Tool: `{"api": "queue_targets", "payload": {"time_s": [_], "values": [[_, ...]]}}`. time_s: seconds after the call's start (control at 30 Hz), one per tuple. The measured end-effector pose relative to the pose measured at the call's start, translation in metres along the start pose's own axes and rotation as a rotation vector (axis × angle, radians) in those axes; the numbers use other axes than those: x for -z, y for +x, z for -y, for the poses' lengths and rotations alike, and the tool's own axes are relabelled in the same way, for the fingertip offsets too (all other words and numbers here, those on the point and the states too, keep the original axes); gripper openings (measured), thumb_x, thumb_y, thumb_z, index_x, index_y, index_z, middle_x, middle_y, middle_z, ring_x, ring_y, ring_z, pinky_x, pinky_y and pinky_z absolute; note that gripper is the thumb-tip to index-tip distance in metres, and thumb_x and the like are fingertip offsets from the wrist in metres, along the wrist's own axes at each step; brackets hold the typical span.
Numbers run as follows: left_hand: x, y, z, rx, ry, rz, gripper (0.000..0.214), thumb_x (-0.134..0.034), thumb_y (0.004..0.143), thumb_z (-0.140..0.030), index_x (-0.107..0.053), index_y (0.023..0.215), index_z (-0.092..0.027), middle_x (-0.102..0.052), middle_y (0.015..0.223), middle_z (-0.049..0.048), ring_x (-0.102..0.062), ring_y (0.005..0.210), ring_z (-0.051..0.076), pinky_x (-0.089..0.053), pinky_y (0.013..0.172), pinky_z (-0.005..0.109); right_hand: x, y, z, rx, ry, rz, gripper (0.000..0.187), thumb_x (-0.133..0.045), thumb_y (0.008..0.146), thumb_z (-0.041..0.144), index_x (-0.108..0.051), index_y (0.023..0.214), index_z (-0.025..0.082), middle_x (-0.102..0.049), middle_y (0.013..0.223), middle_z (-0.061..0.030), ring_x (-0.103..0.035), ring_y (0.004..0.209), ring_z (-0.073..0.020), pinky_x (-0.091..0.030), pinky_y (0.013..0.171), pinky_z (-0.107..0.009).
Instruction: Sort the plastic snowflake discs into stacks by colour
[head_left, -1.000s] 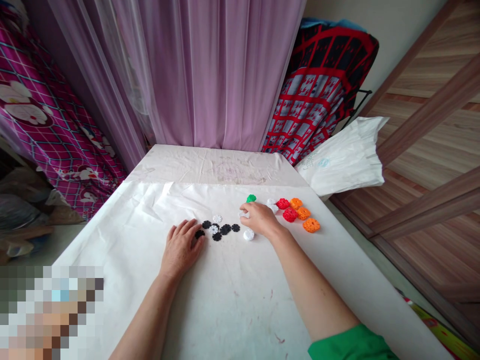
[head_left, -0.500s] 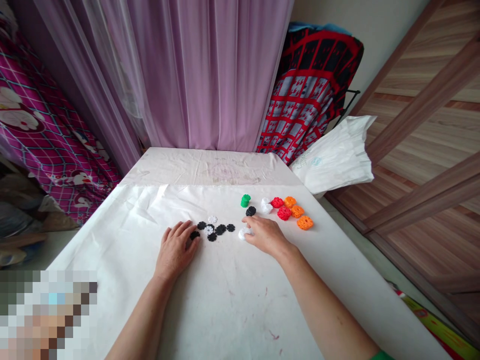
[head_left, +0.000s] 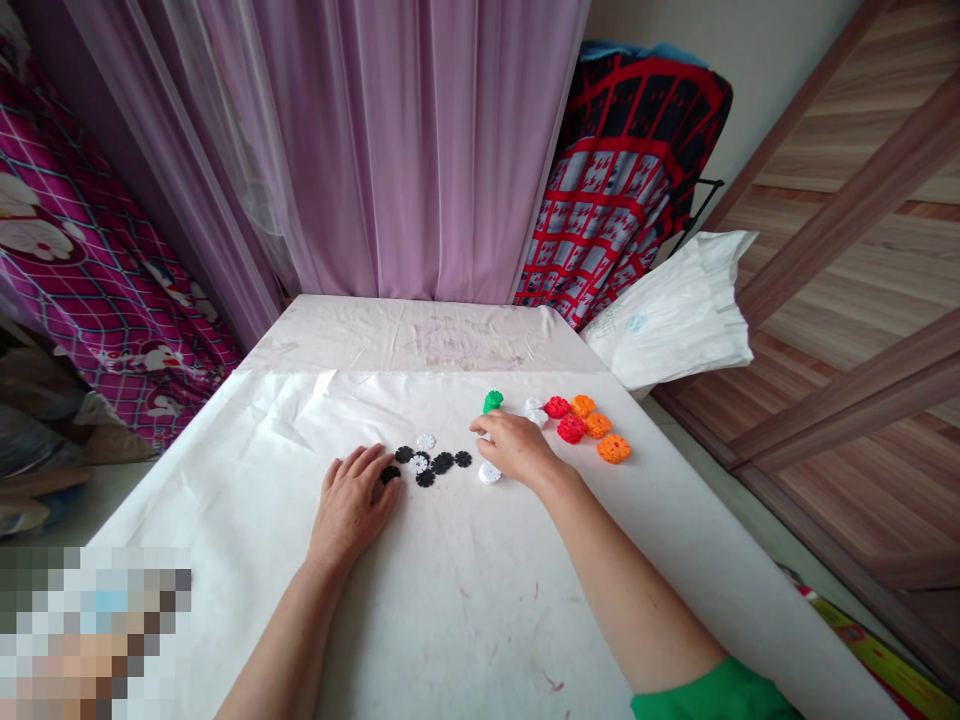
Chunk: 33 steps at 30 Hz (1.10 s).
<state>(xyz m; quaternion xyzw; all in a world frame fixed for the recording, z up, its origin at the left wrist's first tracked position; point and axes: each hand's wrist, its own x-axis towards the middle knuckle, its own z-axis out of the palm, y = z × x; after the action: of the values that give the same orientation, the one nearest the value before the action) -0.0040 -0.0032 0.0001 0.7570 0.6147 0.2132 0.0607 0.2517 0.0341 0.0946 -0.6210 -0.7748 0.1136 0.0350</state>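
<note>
At L hand (head_left: pixel 352 505): 1 blk disc (head_left: pixel 389 474).

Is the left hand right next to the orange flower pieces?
No, the left hand is by the black pieces, while the orange pieces lie off to the right.

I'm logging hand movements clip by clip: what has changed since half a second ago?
The right hand has moved forward and slightly left, its thumb coming off the white stack. The black stack seen earlier is now hidden, apparently behind that hand; whether its grip has closed cannot be told. The left hand stays resting by the loose black discs; the red stacks and orange stacks are unmoved.
</note>
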Motion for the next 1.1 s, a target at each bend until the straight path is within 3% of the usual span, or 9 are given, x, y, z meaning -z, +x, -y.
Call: {"api": "queue_targets", "payload": {"time_s": [0.2,0.4,0.57,0.87,1.1], "values": [[0.000,0.000,-0.001,0.003,0.002,-0.007,0.040,-0.047,0.092,-0.042,-0.065,0.124,-0.027,-0.060,0.141,0.0069,-0.047,0.136,0.029,-0.031,0.115,0.054,-0.028,0.040,0.031,0.120,-0.015,0.059,0.032,-0.057,0.086,0.025,-0.069,0.116,0.026,-0.069,0.121,-0.0032,-0.064,0.108,-0.0190,-0.044,0.085,-0.027],[-0.002,-0.001,-0.001,0.009,-0.011,-0.007,0.039,-0.046,0.092,-0.042,-0.065,0.123,-0.028,-0.059,0.142,0.0060,-0.047,0.137,0.029,-0.031,0.115,0.055,-0.042,0.051,0.046,0.258,-0.062,0.073,0.033,-0.058,0.084,0.023,-0.068,0.115,0.029,-0.067,0.122,-0.0023,-0.062,0.111,-0.0192,-0.045,0.086,-0.028],[-0.001,-0.001,-0.002,0.011,-0.016,-0.008,0.039,-0.047,0.092,-0.042,-0.065,0.123,-0.029,-0.059,0.141,0.0056,-0.047,0.136,0.029,-0.031,0.116,0.054,-0.041,0.054,0.044,0.220,-0.054,0.087,0.040,-0.060,0.083,0.027,-0.063,0.123,0.026,-0.068,0.121,-0.0047,-0.063,0.109,-0.0205,-0.044,0.085,-0.029],[0.001,-0.001,-0.002,0.020,-0.020,0.015,0.041,-0.045,0.093,-0.043,-0.064,0.125,-0.028,-0.058,0.143,0.0061,-0.046,0.138,0.030,-0.029,0.117,0.055,-0.008,0.010,-0.007,0.075,0.108,-0.002,0.040,-0.060,0.080,0.020,-0.063,0.120,0.023,-0.070,0.114,-0.0016,-0.064,0.089,-0.0157,-0.042,0.076,-0.026],[0.002,0.000,-0.002,0.012,0.000,0.016,0.042,-0.044,0.093,-0.043,-0.064,0.125,-0.026,-0.058,0.143,0.0066,-0.047,0.137,0.029,-0.030,0.116,0.054,-0.007,-0.022,-0.021,0.091,0.083,0.012,0.039,-0.062,0.080,0.020,-0.064,0.118,0.024,-0.069,0.113,-0.0014,-0.063,0.088,-0.0150,-0.040,0.074,-0.025]]}}
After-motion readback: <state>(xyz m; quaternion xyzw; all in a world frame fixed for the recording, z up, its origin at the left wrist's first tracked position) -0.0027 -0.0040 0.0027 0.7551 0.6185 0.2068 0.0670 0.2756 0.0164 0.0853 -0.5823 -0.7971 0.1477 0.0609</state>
